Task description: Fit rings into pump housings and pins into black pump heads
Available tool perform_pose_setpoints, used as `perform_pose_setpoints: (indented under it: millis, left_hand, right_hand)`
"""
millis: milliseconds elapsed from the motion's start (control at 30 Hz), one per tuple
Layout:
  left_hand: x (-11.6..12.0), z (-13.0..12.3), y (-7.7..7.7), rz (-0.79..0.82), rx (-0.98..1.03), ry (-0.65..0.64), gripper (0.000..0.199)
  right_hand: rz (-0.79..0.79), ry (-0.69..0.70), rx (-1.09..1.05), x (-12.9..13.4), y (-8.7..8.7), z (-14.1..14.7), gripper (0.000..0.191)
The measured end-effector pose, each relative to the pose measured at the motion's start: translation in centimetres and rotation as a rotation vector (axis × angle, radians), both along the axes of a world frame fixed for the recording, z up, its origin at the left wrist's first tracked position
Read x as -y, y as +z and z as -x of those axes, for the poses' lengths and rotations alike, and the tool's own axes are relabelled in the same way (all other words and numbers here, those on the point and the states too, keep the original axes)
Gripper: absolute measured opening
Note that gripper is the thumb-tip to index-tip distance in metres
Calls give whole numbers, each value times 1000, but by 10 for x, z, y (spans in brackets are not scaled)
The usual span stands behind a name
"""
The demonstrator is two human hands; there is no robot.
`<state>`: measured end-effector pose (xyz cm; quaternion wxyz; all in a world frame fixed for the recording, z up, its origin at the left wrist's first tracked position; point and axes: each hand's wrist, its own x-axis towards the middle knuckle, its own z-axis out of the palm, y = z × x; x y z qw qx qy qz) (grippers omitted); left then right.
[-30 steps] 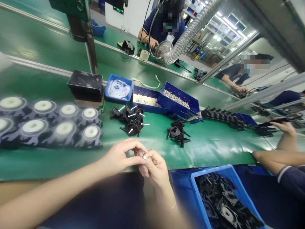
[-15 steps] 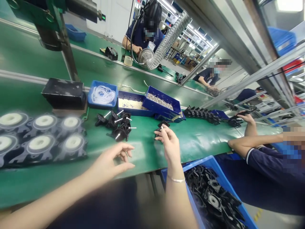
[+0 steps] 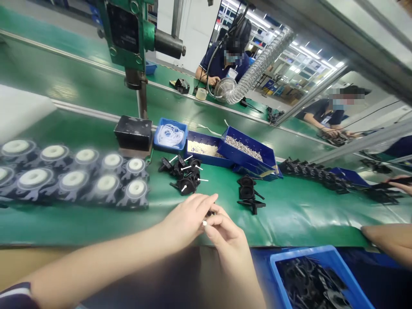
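Observation:
My left hand (image 3: 189, 214) and my right hand (image 3: 227, 231) meet above the green bench's front edge. Between them is a small dark part (image 3: 210, 212), mostly hidden by the fingers. A small white piece (image 3: 205, 223) shows at my right thumb and fingertips. Left of and beyond the hands lies a cluster of black parts with white pins (image 3: 186, 182). To the right, a short row of black parts (image 3: 247, 192) sits on the green surface.
Bins hold white rings (image 3: 170, 135), pale small pieces (image 3: 202, 148) and metal pins (image 3: 243, 148). Rows of black parts with white discs (image 3: 74, 178) lie left. A blue crate (image 3: 325, 249) stands front right. A co-worker's arm (image 3: 391, 244) is at the right edge.
My hands, apart before, have come together around the small dark part. My right hand has left the short row of black parts. The view has swung left.

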<state>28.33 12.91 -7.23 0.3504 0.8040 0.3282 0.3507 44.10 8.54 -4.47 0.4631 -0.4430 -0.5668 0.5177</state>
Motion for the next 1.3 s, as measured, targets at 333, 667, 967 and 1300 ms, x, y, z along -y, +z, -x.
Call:
perform_pose_setpoints:
  millis: [333, 667, 967, 1300]
  left_hand:
    - [5, 26, 14, 1160, 942, 93, 49]
    - [6, 23, 11, 1297, 1027, 153, 49]
    - [9, 25, 1, 984, 899, 73, 43]
    - [6, 32, -4, 644, 563, 49, 44]
  right_hand:
    - [148, -196, -128, 2, -11, 7, 15]
    - [34, -163, 165, -1, -23, 34, 20]
    - [16, -159, 237, -5, -21, 34, 20]
    - [-27, -153, 288, -2, -14, 31, 20]
